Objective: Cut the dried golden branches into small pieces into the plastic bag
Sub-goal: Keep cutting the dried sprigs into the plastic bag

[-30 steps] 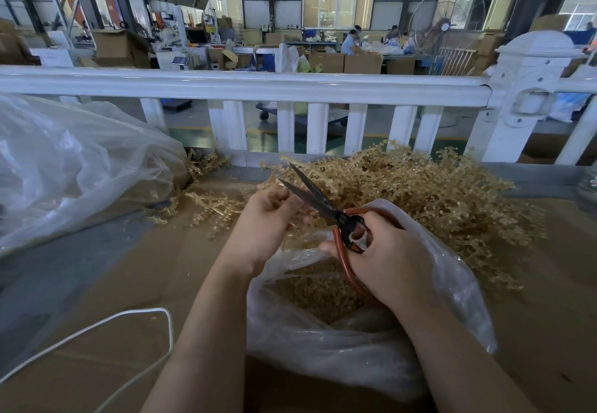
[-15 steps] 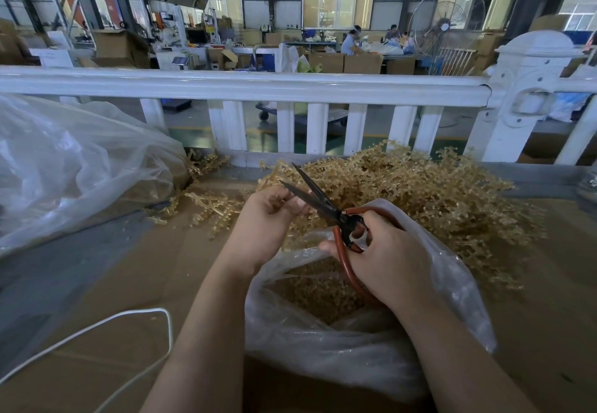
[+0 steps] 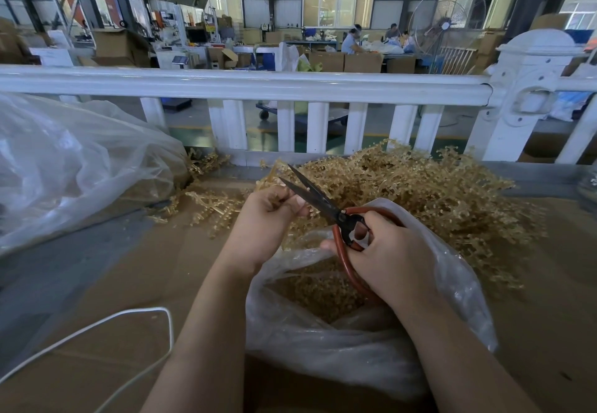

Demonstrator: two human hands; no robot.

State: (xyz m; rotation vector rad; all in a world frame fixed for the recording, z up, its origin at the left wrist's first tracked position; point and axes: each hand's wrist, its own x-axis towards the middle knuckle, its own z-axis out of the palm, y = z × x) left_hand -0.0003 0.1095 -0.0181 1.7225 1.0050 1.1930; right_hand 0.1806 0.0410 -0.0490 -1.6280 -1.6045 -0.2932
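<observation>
At a workshop bench, a person's left hand (image 3: 268, 219) curls round a thin golden sprig (image 3: 272, 174), thumb & fingers pinching it just above the open mouth of a clear plastic bag (image 3: 323, 341). The right hand (image 3: 387, 251) grips the red-looped handles of black scissors (image 3: 326, 207), fingers thru the loops; the blades stand parted in a narrow V, tips pointing up-left, w/ the sprig's stem at or just beside them (whether steel touches stem can't be told). Inside the bag lies a heap of cut golden bits (image 3: 319, 286). Behind & to the right of the bag, a big pile of uncut dried golden branches (image 3: 436, 193) spreads over the brown cardboard surface (image 3: 106, 283), reaching back to a white railing (image 3: 258, 85). A few loose branches (image 3: 210, 202) lie left of the hands, near a second, larger plastic bag (image 3: 74, 167) at the left edge. A white cord (image 3: 129, 315) loops across the cardboard at lower left.
</observation>
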